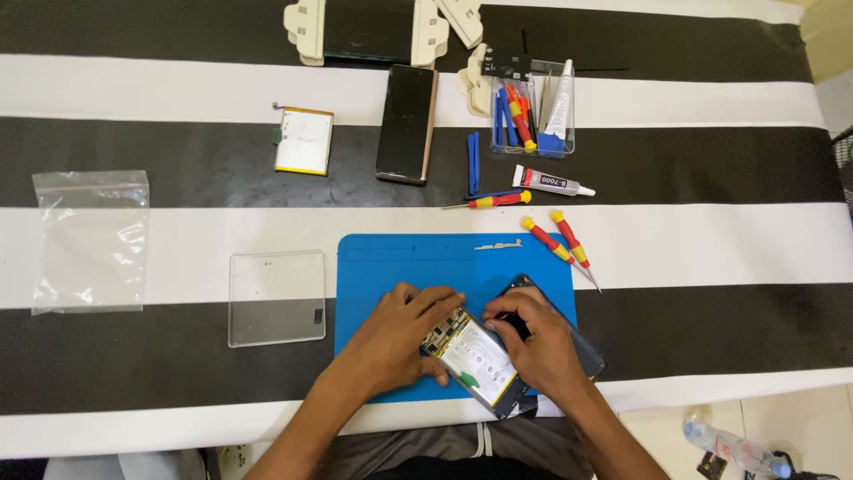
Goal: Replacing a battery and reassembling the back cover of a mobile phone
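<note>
Both hands — left hand (400,333) flat, right hand (533,342) pinching — on opened phone (475,360) (screwdrivers (560,242) beside).

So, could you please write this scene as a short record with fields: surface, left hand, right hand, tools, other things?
surface: blue mat on a black-and-white striped cloth
left hand: left hand lies flat on the opened phone, pressing its left end
right hand: right hand rests on the phone, fingertips at its upper edge
tools: two red-yellow screwdrivers right of the mat; glue tube; clear tool box
other things: loose battery, dark phone, clear plate, plastic bag
</note>
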